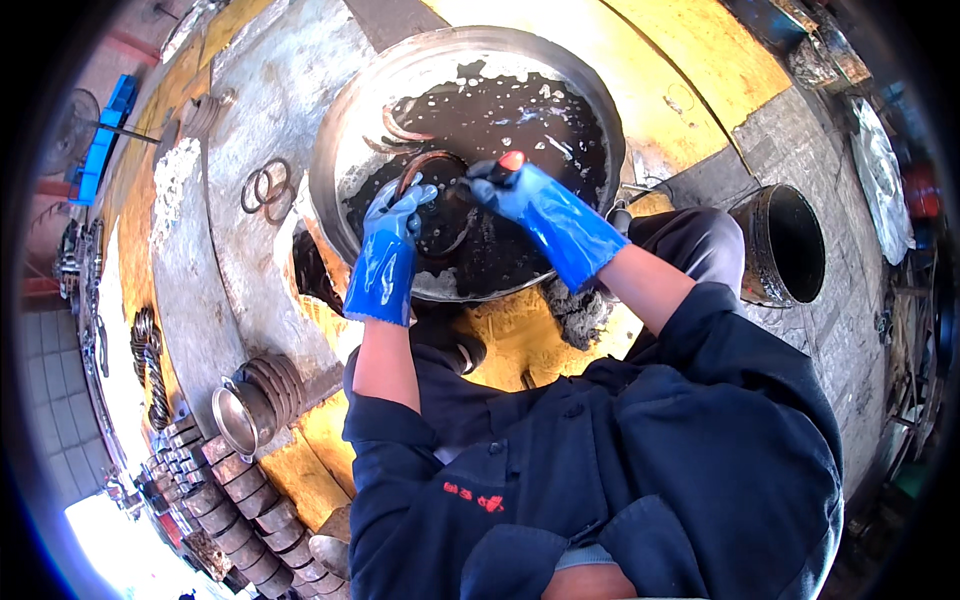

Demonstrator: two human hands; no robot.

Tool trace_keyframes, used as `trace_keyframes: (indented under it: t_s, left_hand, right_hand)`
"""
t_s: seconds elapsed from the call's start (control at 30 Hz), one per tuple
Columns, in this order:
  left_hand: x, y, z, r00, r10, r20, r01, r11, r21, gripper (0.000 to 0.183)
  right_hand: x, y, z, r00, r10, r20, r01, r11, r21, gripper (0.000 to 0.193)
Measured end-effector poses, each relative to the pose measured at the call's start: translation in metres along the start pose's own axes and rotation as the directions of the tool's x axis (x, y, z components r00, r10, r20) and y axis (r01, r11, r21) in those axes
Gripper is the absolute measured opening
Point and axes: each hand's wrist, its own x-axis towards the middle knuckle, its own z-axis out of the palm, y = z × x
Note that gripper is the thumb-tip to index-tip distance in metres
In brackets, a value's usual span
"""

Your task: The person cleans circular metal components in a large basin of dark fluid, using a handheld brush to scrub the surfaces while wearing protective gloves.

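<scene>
Both my hands wear blue rubber gloves and work over a wide round metal basin (322,170) of dark, foamy liquid. My left hand (395,215) is closed on the near left side of a brownish metal ring (428,157), which is held tilted above the liquid. At the ring's right side, my right hand (505,190) grips a tool with a red handle end (511,160). Its working end is hidden by the glove and the dark background, so its kind does not show. Further curved rings (405,127) lie in the basin's far left part, partly under the liquid.
Several loose rings (265,190) lie on the floor left of the basin. A dark open bucket (762,250) stands to the right, beside my knee. At the lower left are a stack of rings (275,390) and rows of metal cylinders (245,490). A plastic sheet (880,180) lies far right.
</scene>
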Motion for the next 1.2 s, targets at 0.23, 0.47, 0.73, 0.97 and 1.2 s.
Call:
trace_keyframes:
  t_s: [0.23, 0.47, 0.73, 0.97, 1.2]
  left_hand:
    - [-0.011, 0.0, -0.002, 0.991, 0.094, 0.097, -0.1, 0.993, 0.059, 0.034]
    - [-0.029, 0.01, -0.004, 0.988, 0.094, 0.121, -0.108, 0.988, 0.113, 0.032]
    - [-0.005, 0.003, -0.02, 0.963, 0.266, 0.051, -0.265, 0.964, -0.04, 0.037]
    - [0.016, -0.018, -0.037, 0.947, 0.217, 0.237, -0.011, 0.759, -0.651, 0.04]
    - [0.012, -0.021, -0.026, 0.965, 0.26, 0.029, -0.261, 0.964, 0.045, 0.042]
  right_hand:
    - [0.022, 0.019, 0.008, 0.999, -0.026, -0.043, 0.009, 0.934, -0.356, 0.032]
    - [-0.022, -0.003, 0.022, 0.865, 0.344, 0.365, -0.468, 0.817, 0.337, 0.032]
    - [-0.024, 0.027, -0.016, 0.919, 0.326, 0.223, -0.393, 0.813, 0.43, 0.031]
    - [0.0, 0.038, -0.008, 0.948, 0.289, 0.134, -0.314, 0.769, 0.557, 0.038]
    - [0.003, 0.024, -0.025, 0.975, 0.19, 0.112, -0.199, 0.977, 0.076, 0.036]
